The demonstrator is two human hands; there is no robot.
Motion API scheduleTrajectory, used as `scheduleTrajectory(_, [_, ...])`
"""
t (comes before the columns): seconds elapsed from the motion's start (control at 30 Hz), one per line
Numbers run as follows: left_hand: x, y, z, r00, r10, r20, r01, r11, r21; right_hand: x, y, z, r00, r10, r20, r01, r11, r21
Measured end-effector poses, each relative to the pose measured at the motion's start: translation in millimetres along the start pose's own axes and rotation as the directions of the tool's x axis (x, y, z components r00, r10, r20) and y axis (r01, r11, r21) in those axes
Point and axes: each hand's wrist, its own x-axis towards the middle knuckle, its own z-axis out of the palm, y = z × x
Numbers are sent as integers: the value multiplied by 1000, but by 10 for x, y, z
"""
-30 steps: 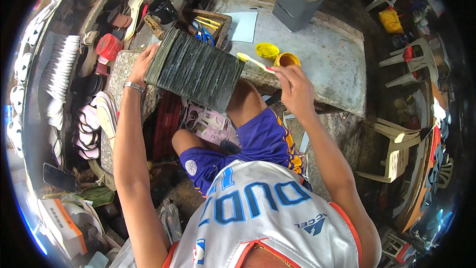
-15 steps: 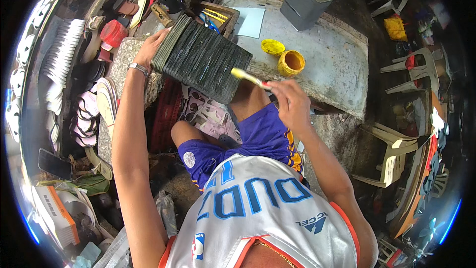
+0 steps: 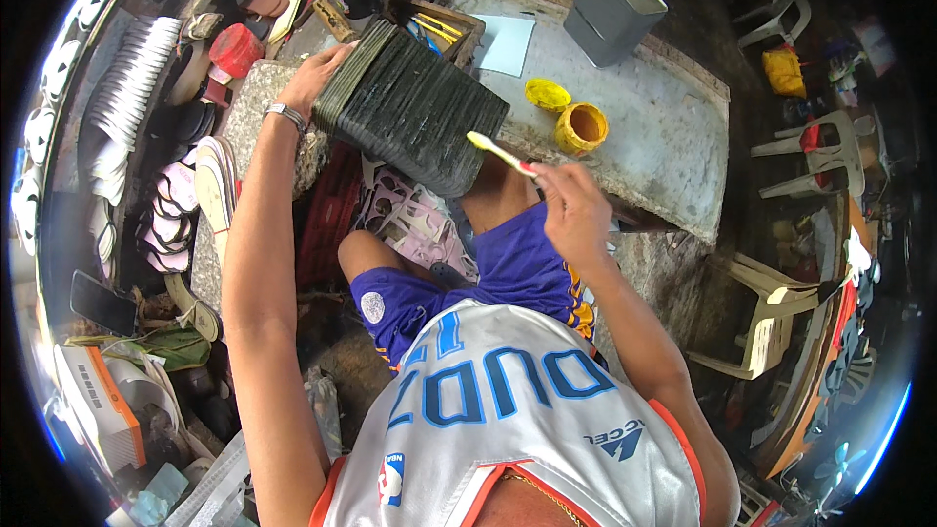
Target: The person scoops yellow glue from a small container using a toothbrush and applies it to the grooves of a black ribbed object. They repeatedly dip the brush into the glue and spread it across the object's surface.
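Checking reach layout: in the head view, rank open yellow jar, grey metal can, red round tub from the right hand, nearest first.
1. Open yellow jar: just beyond the right hand, on the table.
2. Grey metal can: farther back, same table.
3. Red round tub: far left.

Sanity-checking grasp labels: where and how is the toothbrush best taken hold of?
Probably a light pinch on the red part of the handle, from the near right: the toothbrush is slim, and its yellow head points left, toward the dark layered block. The right hand holds it there.
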Motion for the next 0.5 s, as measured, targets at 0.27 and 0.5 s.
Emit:
scheduleTrajectory(0.27, [38,-76,-52,994,102,25,-104,989,107,-101,-90,19,995,-87,43,85,995,55])
scheduleTrajectory(0.5, [78,-25,-80,988,-136,74,143,984,-107,-94,-104,-105,978,-159,137,159,987,9])
